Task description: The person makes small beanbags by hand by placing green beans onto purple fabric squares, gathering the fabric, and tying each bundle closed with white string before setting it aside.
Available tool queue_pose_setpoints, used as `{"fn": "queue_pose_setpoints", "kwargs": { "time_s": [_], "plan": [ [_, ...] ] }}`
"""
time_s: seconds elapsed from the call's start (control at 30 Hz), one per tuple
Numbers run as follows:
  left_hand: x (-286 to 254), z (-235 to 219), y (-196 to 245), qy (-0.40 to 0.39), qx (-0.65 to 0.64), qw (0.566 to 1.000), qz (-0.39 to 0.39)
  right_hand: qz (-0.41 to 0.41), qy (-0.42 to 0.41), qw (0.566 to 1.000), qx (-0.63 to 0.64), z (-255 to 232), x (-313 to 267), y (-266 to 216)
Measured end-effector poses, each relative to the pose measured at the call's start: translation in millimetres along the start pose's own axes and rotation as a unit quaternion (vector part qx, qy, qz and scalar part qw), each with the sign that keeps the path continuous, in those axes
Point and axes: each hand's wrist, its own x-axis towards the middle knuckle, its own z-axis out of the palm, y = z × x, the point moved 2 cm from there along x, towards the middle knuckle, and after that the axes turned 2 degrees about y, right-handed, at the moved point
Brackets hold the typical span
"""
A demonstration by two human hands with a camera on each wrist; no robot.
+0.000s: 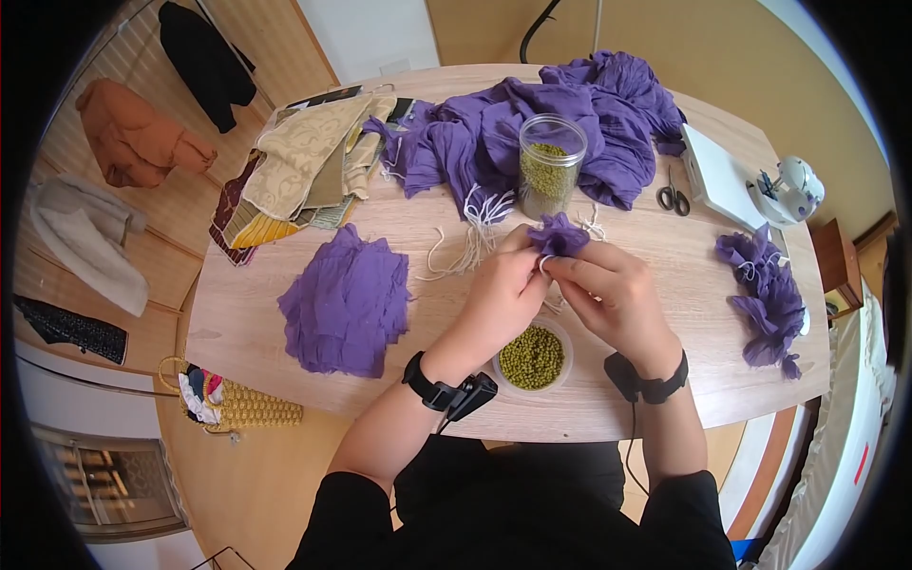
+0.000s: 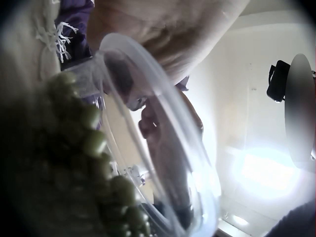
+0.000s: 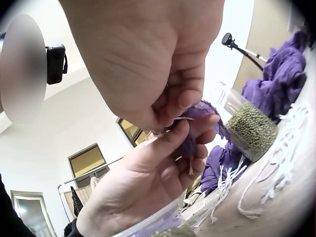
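Both hands meet over the table above a bowl of green beans (image 1: 532, 359). My left hand (image 1: 508, 290) holds a gathered piece of purple cloth (image 1: 559, 236), its ruffled edge sticking up above the fingers. A white string (image 3: 183, 118) runs across the gathered neck of the cloth. My right hand (image 1: 616, 296) pinches that string close against the left thumb and fingertips. Part of the bundle is hidden inside the fingers. In the left wrist view, the bowl's clear rim (image 2: 163, 98) and beans fill the near side.
Behind the hands stand a clear jar of green beans (image 1: 549, 176) and loose white strings (image 1: 483, 223). Stacked purple cloth squares (image 1: 347, 304) lie left. Purple fabric (image 1: 608, 123), patterned cloths (image 1: 304, 157), scissors (image 1: 674, 195), a small sewing machine (image 1: 793, 190) and tied purple pieces (image 1: 765, 304) surround them.
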Motion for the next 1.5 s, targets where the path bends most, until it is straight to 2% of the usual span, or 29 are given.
{"fn": "queue_pose_setpoints", "kwargs": {
  "time_s": [0.1, 0.17, 0.2, 0.23, 0.27, 0.3, 0.33, 0.37, 0.4, 0.43, 0.47, 0.53, 0.63, 0.73, 0.87, 0.9, 0.93, 0.97, 1.03, 1.13, 1.23, 1.27, 1.33, 1.37, 1.4, 1.43, 1.47, 1.5],
  "plan": [
    [1, 3, 1, 0.013, 0.014, 0.999, 0.045, 0.009, 0.007, 1.0, -0.008, 0, 1, -2],
    [0, 1, -5, 0.019, 0.008, 0.998, 0.067, 0.048, 0.011, 0.998, 0.032, -1, 2, -3],
    [-1, -3, -13, -0.038, -0.025, 0.999, -0.03, 0.048, 0.011, 0.998, 0.032, -3, 2, -4],
    [-2, -4, -20, -0.094, -0.057, 0.986, -0.126, 0.082, 0.02, 0.995, 0.058, -5, 3, -2],
    [-3, -3, -21, -0.094, -0.057, 0.986, -0.126, 0.115, 0.029, 0.989, 0.084, -7, 3, -1],
    [-3, -4, -18, -0.041, -0.055, 0.988, -0.136, 0.115, 0.029, 0.989, 0.084, -8, 1, 1],
    [-2, -6, -14, 0.013, -0.054, 0.988, -0.146, 0.232, 0.023, 0.958, 0.168, -7, -2, 8],
    [-1, -8, -10, 0.014, -0.053, 0.988, -0.146, 0.344, 0.017, 0.906, 0.247, -6, -5, 13],
    [3, -13, 0, 0.05, -0.012, 0.997, -0.063, 0.344, 0.018, 0.906, 0.247, -6, -3, 11],
    [5, -16, 7, 0.086, 0.028, 0.996, 0.021, 0.384, -0.002, 0.877, 0.288, -6, 1, 9],
    [6, -16, 7, 0.085, 0.028, 0.996, 0.022, 0.423, -0.021, 0.844, 0.328, -5, 3, 8],
    [6, -16, 8, 0.078, 0.034, 0.995, 0.042, 0.419, -0.03, 0.847, 0.326, 5, -1, 11],
    [5, -13, 7, 0.048, -0.006, 0.999, 0.024, 0.386, 0.01, 0.878, 0.282, 12, 0, 6],
    [6, -11, 7, 0.058, -0.008, 0.996, 0.061, 0.403, -0.033, 0.867, 0.292, 11, -2, 11],
    [5, -12, 6, 0.077, 0.001, 0.994, 0.077, 0.378, -0.013, 0.87, 0.317, 16, -7, 15],
    [3, -15, 5, 0.027, -0.044, 0.997, -0.063, 0.37, -0.011, 0.868, 0.332, 16, -8, 17],
    [1, -16, 2, -0.024, -0.088, 0.975, -0.202, 0.362, -0.009, 0.865, 0.347, 16, -8, 18],
    [1, -16, 0, -0.024, -0.088, 0.975, -0.202, 0.362, -0.008, 0.865, 0.346, 15, -7, 18],
    [3, -16, -5, -0.002, -0.169, 0.973, -0.156, 0.372, 0.023, 0.824, 0.427, 13, -5, 18],
    [5, -13, -8, 0.026, -0.245, 0.956, -0.156, 0.37, 0.049, 0.798, 0.472, 12, -4, 17],
    [4, -13, -5, 0.036, -0.252, 0.953, -0.163, 0.381, 0.043, 0.784, 0.489, 12, -4, 21],
    [5, -13, -5, 0.036, -0.253, 0.953, -0.163, 0.381, 0.044, 0.784, 0.489, 12, -6, 21],
    [5, -12, -5, 0.05, -0.223, 0.962, -0.148, 0.368, 0.028, 0.844, 0.389, 11, -7, 22],
    [4, -11, -7, 0.051, -0.222, 0.962, -0.148, 0.367, 0.027, 0.844, 0.39, 11, -6, 18],
    [4, -9, -9, 0.054, -0.208, 0.968, -0.13, 0.283, 0.042, 0.918, 0.273, 8, -2, 10],
    [3, -8, -10, 0.057, -0.195, 0.973, -0.112, 0.192, 0.056, 0.968, 0.149, 5, 1, 3],
    [3, -9, -10, 0.059, -0.194, 0.973, -0.112, 0.191, 0.055, 0.968, 0.15, 5, 1, 0],
    [3, -9, -9, 0.04, -0.097, 0.992, -0.072, 0.145, 0.048, 0.983, 0.104, 5, 1, -3]
  ]
}}
